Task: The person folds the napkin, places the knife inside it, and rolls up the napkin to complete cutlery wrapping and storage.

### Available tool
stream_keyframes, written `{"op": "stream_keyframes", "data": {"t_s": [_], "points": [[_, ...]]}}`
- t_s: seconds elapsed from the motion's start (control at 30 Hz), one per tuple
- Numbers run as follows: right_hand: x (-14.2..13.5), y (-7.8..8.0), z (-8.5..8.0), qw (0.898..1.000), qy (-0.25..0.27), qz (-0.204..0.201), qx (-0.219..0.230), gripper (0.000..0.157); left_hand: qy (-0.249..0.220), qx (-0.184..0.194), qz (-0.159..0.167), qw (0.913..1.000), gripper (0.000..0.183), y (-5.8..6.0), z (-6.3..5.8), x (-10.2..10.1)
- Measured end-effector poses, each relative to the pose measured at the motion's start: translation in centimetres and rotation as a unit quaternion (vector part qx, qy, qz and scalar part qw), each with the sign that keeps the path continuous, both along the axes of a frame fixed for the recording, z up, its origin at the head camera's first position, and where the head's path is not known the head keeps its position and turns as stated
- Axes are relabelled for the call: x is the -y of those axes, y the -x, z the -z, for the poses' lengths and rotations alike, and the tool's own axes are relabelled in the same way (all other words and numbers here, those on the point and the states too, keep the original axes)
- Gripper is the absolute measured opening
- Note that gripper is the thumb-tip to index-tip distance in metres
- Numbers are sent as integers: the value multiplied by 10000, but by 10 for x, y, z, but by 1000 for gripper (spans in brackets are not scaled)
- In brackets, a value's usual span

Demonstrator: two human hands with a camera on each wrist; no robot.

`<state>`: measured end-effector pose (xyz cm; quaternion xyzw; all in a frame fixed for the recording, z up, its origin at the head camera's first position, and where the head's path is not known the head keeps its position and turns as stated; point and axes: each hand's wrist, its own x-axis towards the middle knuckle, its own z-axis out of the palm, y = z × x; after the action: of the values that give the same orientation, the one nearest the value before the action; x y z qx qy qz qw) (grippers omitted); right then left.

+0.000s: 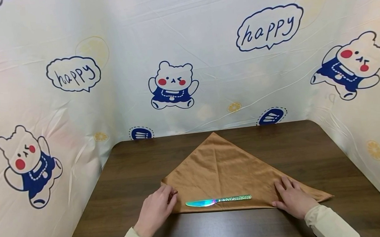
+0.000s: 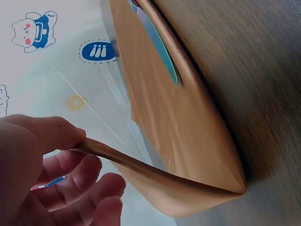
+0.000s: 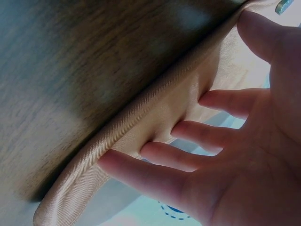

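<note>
A brown cloth napkin (image 1: 207, 170), folded into a triangle, lies with its long edge toward me and its peak at the back. On it, near that front edge, lies a table knife (image 1: 218, 201) with an iridescent blade and a patterned handle. My left hand (image 1: 156, 207) pinches the napkin's left corner between thumb and forefinger; the left wrist view shows the cloth (image 2: 155, 174) lifted there. With fingers spread, my right hand (image 1: 293, 198) presses on the napkin's right part, its fingertips (image 3: 110, 162) touching the cloth near the folded edge.
A dark wooden table (image 1: 138, 162) with rounded back corners carries the napkin. Around it hang white curtains (image 1: 213, 79) printed with bears and the word happy, close behind the table's back edge and along both sides.
</note>
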<state>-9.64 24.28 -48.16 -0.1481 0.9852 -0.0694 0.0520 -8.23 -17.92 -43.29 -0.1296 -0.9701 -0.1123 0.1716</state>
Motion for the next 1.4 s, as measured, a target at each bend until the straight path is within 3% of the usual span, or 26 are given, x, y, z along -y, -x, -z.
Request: {"op": "stream_keyframes", "data": {"t_s": [0.3,0.57,0.77,1.0,1.4], "points": [[0,0,1,10000,-24,7,-5,71,-166,126,343,9992,12,0,0,-12],[0,0,0,10000,-26,12,87,71,-577,184,916,9940,10,1,2,-22],[0,0,0,9999,-22,23,107,71,-566,300,1208,9906,13,-1,4,-26],[0,0,-1,10000,-11,12,88,71,-459,431,1320,9892,11,-2,6,-30],[0,-2,2,9998,54,-49,-169,69,-374,84,1412,9892,5,-4,5,-39]]}}
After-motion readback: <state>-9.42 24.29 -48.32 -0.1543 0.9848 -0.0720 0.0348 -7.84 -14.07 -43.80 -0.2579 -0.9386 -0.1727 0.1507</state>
